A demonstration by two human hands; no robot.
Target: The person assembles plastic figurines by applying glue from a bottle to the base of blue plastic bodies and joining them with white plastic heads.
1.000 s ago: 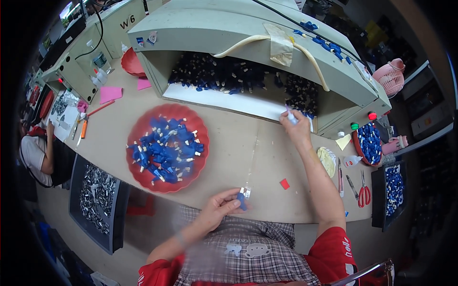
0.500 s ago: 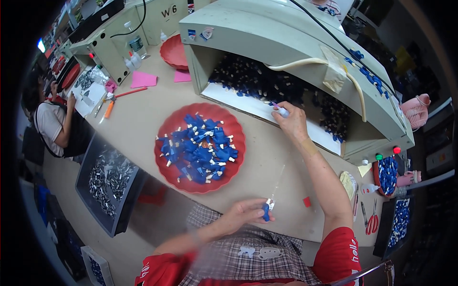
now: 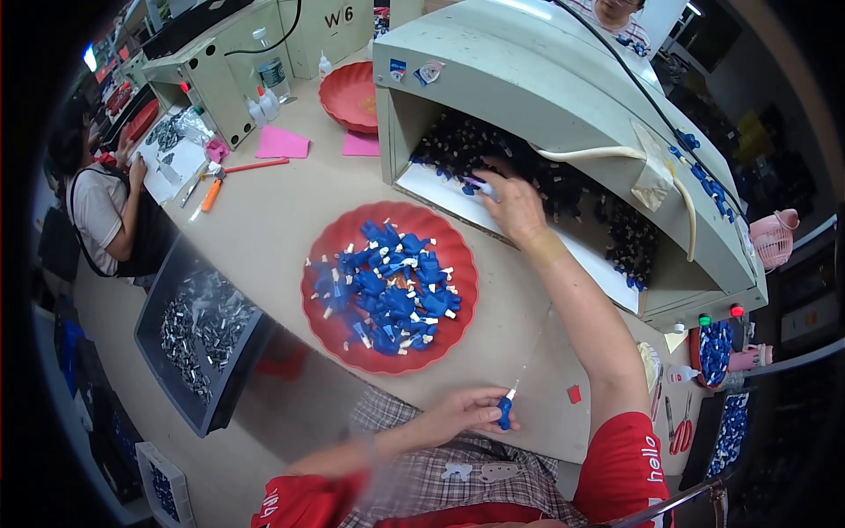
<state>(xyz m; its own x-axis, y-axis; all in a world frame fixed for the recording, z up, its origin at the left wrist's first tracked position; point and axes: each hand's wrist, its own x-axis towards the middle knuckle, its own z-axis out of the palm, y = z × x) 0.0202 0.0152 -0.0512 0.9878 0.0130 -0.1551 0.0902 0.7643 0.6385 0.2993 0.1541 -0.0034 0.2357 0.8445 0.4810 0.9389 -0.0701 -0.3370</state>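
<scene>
Near the table's front edge, my left hand (image 3: 462, 414) pinches a small blue moulded piece (image 3: 504, 412) with a white end pointing up and away. My right hand (image 3: 519, 211) reaches to the opening of a pale green box (image 3: 528, 79) and holds a small white bottle with a purple tip (image 3: 483, 187). That bottle is over the white ledge (image 3: 449, 195) of the box, close to many small dark blue pieces (image 3: 563, 180) inside. Left of my right forearm, a red scalloped bowl (image 3: 468, 295) holds a heap of blue pieces with white ends (image 3: 392, 286).
A grey bin (image 3: 238, 361) of shiny metal parts stands at the left. Farther back are an orange-handled tool (image 3: 211, 194), pink paper (image 3: 283, 143) and another red bowl (image 3: 345, 92). Red-handled scissors (image 3: 680, 433) lie at the right. A person (image 3: 106, 202) works at far left.
My right hand has moved left along the box opening with the bottle. A shiny bit at the blue piece's white end no longer shows. The whole view has shifted slightly.
</scene>
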